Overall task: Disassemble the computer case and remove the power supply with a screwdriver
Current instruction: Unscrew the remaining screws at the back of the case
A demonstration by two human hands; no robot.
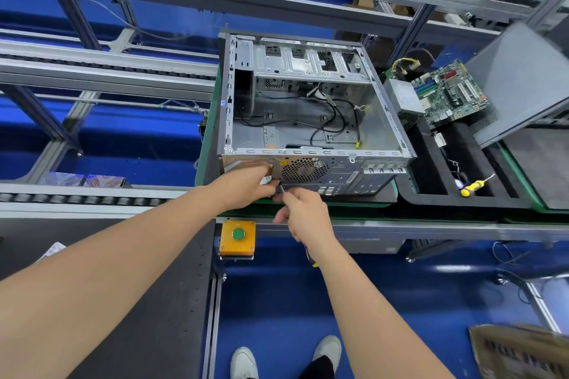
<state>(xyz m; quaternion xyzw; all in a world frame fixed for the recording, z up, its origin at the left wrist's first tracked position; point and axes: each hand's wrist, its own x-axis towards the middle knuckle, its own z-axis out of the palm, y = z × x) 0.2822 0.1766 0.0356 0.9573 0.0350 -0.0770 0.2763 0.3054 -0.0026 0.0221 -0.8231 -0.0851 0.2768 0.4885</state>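
Because the right hand [304, 212] has its fingers curled round the screwdriver [281, 186], pinching the thin shaft close to the tip while the handle trails back under the wrist, the likeliest fault is the tip camming out of a screw head: pushed from so low and at a slant, it could skid across the metal, round the screw or jab the left hand [249, 183], which lies just beside it. That left hand rests against the rear panel [341, 168] of the computer case [308, 152], its fingers bent toward the metal; the back of the hand hides them, so I cannot tell whether they hold anything or only brace the case. A slack brace would let the case slide on the green mat under the push. Right of both hands sits the round fan grille [303, 169]. The case lies open-side up with loose black cables inside. What looks to be the power supply [405, 98] is a grey box outside the case, against its right wall and touching a motherboard [449, 95]. A second screwdriver [474, 188] lies in a black foam tray [431, 203].
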